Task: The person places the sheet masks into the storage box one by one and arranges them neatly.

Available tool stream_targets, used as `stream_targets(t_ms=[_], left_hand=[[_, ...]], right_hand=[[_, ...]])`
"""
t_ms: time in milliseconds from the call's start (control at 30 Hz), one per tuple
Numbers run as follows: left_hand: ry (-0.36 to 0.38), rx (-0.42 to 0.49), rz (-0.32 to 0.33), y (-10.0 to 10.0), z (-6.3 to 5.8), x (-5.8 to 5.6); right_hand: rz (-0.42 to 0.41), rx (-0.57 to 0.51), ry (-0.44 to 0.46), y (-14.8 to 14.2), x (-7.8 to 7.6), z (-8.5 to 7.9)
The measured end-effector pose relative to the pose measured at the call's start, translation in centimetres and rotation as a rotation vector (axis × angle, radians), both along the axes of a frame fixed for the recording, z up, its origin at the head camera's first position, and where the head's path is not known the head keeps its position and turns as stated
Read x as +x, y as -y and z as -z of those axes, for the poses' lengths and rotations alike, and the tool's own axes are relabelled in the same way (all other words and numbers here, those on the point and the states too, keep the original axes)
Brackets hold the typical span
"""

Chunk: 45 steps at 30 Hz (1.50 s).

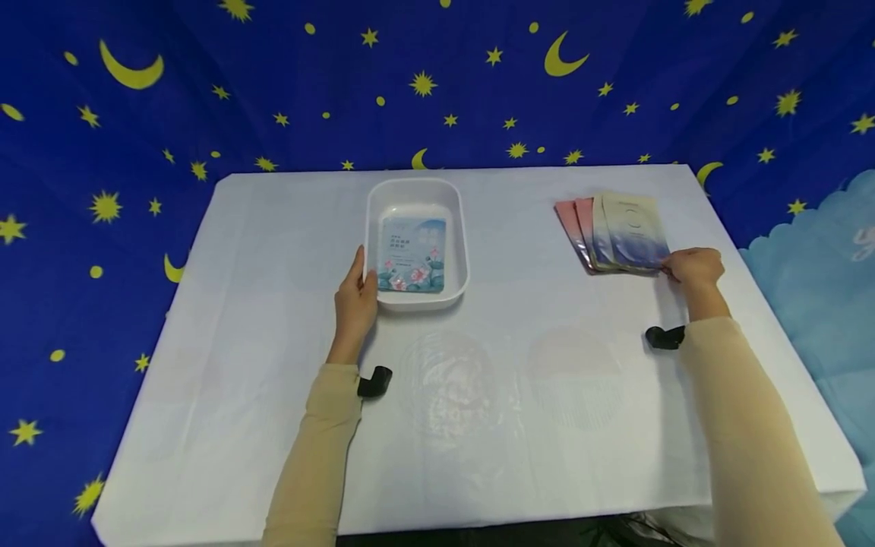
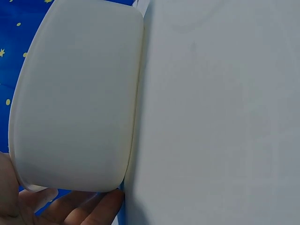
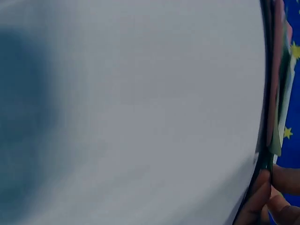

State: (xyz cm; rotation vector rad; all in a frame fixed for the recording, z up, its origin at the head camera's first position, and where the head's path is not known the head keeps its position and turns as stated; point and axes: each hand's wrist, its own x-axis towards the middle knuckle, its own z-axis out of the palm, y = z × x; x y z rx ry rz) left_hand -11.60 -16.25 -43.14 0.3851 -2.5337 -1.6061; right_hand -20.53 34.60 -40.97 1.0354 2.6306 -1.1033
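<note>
A white plastic tray sits on the table, a light blue packet with pink lotus flowers lying flat inside it. At the tray's left side my left hand holds the wall, thumb by the rim and fingers against the outside; the left wrist view shows the tray's outer wall above the fingers. On the right, several flat sachets lie fanned and overlapping, pink ones at left and cream-to-blue ones on top. My right hand pinches the near right corner of the top blue sachet.
A white cloth covers the table, with faint round marks near its middle. Behind it hangs a dark blue curtain with yellow moons and stars. Light blue fabric hangs at the right. Black wrist cameras project from both sleeves.
</note>
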Motion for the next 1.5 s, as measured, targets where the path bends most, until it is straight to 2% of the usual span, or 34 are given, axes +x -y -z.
stream_targets(t_ms=[100, 267, 400, 533, 667, 733, 867, 967, 1000, 1067, 1100, 1167, 1233, 1300, 1333, 1400, 1433, 1500], left_hand=[[0.006, 0.002, -0.002, 0.0, 0.1, 0.0], [0.004, 0.001, -0.006, 0.1, 0.2, 0.0], [-0.001, 0.007, 0.001, 0.1, 0.2, 0.0], [-0.004, 0.006, 0.004, 0.1, 0.2, 0.0], [-0.002, 0.007, 0.003, 0.1, 0.0, 0.0], [0.002, 0.008, 0.001, 0.1, -0.1, 0.1], [0.006, 0.006, -0.004, 0.2, -0.2, 0.1], [0.007, 0.008, -0.002, 0.1, -0.1, 0.1], [0.008, 0.008, -0.001, 0.1, 0.0, 0.0], [0.013, 0.009, 0.000, 0.0, 0.0, 0.0], [0.015, 0.007, 0.002, -0.1, 0.0, -0.1], [0.016, 0.005, 0.000, -0.1, 0.0, -0.1], [0.005, -0.004, 0.001, -0.1, -0.1, 0.0], [-0.006, -0.014, 0.004, -0.1, -0.1, 0.0], [-0.010, -0.018, 0.002, 0.0, 0.0, 0.1], [-0.011, -0.022, -0.003, 0.0, 0.0, 0.2], [-0.008, -0.023, -0.002, 0.0, 0.0, 0.2], [-0.002, -0.017, -0.007, -0.1, 0.0, 0.2]], right_hand=[[0.052, -0.160, -0.011, -0.4, -0.1, 0.1], [0.137, -0.333, -0.077, -0.5, 0.3, 0.1], [0.248, -0.469, -0.190, -0.4, 1.0, -0.5], [0.319, -0.558, -0.279, -0.1, 1.4, -1.0], [0.366, -0.647, -0.393, -0.2, 1.0, -0.1], [0.325, -0.713, -0.481, -0.6, 0.4, 1.5], [0.179, -0.863, -0.653, -0.7, -1.1, 4.8], [0.081, -0.925, -0.718, 1.3, -1.7, 5.0], [0.048, -0.943, -0.730, 2.4, -1.6, 4.5], [0.016, -0.952, -0.729, 6.4, 0.2, 1.3], [-0.021, -0.968, -0.743, 7.4, 0.1, 1.3], [-0.073, -0.959, -0.748, 11.1, 1.6, -1.0], [-0.115, -1.028, -0.729, 13.9, 1.9, -1.6], [-0.188, -1.022, -0.719, 16.0, 2.0, -1.5], [-0.208, -1.004, -0.690, 18.2, 3.0, -3.2], [-0.260, -1.016, -0.656, 20.4, 3.3, -3.4], [-0.281, -0.962, -0.637, 22.2, 4.3, -4.9], [-0.308, -0.923, -0.576, 24.1, 4.7, -5.3]])
